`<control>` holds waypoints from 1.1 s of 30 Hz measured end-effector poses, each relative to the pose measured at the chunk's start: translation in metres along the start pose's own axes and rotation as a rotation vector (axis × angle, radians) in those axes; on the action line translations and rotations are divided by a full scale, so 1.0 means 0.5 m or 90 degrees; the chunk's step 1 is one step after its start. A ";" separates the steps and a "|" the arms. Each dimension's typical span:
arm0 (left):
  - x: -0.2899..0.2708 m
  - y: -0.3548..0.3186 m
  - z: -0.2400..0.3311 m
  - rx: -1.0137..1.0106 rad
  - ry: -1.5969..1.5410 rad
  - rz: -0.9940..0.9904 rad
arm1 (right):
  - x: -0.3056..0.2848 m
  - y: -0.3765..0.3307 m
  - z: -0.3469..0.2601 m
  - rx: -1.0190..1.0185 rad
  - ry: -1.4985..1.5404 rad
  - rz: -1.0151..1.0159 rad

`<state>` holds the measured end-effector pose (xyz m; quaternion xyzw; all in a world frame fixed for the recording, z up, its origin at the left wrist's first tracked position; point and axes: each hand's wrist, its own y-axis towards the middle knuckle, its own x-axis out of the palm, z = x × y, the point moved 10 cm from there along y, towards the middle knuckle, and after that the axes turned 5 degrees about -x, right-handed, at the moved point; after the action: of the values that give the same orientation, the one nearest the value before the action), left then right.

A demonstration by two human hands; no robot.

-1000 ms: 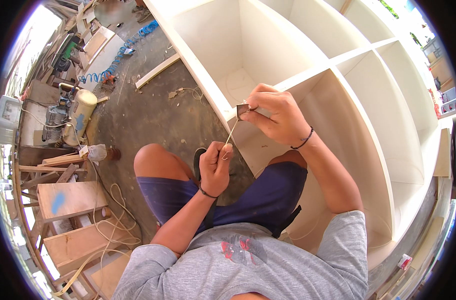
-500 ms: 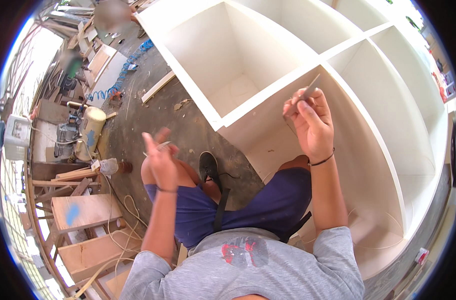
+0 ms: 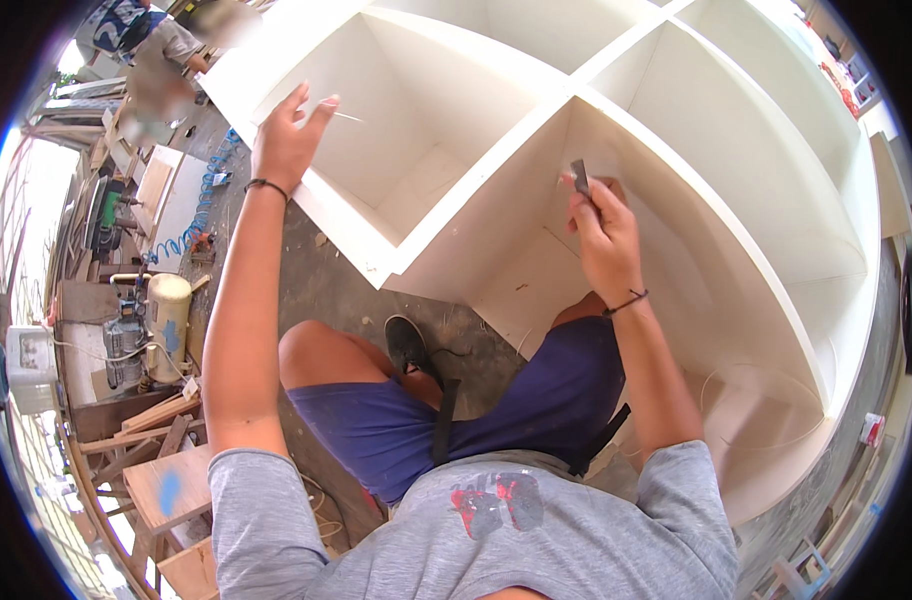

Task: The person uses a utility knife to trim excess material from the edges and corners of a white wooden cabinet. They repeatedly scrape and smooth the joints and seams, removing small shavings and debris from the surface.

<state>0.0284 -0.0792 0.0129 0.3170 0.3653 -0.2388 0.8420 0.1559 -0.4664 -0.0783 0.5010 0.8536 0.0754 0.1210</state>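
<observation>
Dark flat piece (image 3: 580, 178), small, approx. upright, right of ctr in upper half of frame, sticking up past fingertips of R hand (image 3: 604, 222); thumb & fingers closed on its lower end. Thin pale strip (image 3: 350, 118), upper L of ctr, pokes out at thumb tip of L hand (image 3: 288, 145); index & thumb spread well apart, other fingers mostly hidden, can't tell if strip's gripped.

Edges: white cabinet (image 3: 384, 262) has its near corner just L of ctr, betw. the 2 hands; L hand overlaps its L rim, contact unclear. R hand sits below the divider edge, apart from it in view; depth unclear. Dark floor (image 3: 346, 295) shows betw. corner & L knee, w/ black shoe (image 3: 406, 342) there.

Containers: upper-ctr compartment (image 3: 446, 120) is bare inside as far as seen; lower-R compartment (image 3: 716, 300) has loops of thin pale cord (image 3: 714, 378) nr its lower end.

Far L: cream tank (image 3: 169, 315), blue coiled hose (image 3: 181, 246) above it.
</observation>
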 end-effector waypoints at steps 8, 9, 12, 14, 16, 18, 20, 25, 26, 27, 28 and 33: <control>0.028 0.004 -0.027 -0.043 -0.080 -0.066 | -0.002 0.088 -0.131 -0.387 -0.385 0.148; 0.025 0.003 -0.027 -0.041 -0.081 -0.066 | 0.005 0.097 -0.132 -0.398 -0.422 0.162; 0.024 0.007 -0.022 -0.034 -0.094 -0.078 | 0.024 0.104 -0.134 -0.430 -0.496 0.193; 0.024 0.005 -0.020 -0.032 -0.099 -0.083 | 0.049 0.091 -0.138 -0.435 -0.497 0.183; 0.029 0.002 -0.010 -0.033 -0.097 -0.088 | 0.078 0.046 -0.154 -0.426 -0.467 0.151; 0.033 -0.001 -0.008 -0.045 -0.086 -0.095 | 0.128 -0.023 -0.174 -0.437 -0.402 0.128; 0.029 0.001 -0.010 -0.050 -0.080 -0.098 | 0.188 -0.092 -0.195 -0.425 -0.316 0.036; 0.029 -0.001 -0.028 -0.044 -0.092 -0.088 | 0.172 -0.104 -0.210 -0.434 -0.228 0.023; 0.024 0.003 -0.019 -0.037 -0.080 -0.090 | 0.130 -0.063 -0.201 -0.451 -0.241 0.082; 0.024 0.005 -0.011 -0.032 -0.071 -0.094 | 0.093 -0.004 -0.181 -0.414 -0.287 0.116; 0.026 0.007 -0.005 -0.027 -0.064 -0.099 | 0.065 0.034 -0.169 -0.378 -0.336 0.151; 0.031 0.004 -0.012 -0.038 -0.060 -0.107 | 0.148 -0.037 -0.162 -0.405 -0.428 0.071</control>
<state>0.0366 -0.0761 -0.0017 0.2483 0.3573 -0.3128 0.8443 0.0828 -0.4115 -0.0147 0.4808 0.6729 0.1734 0.5347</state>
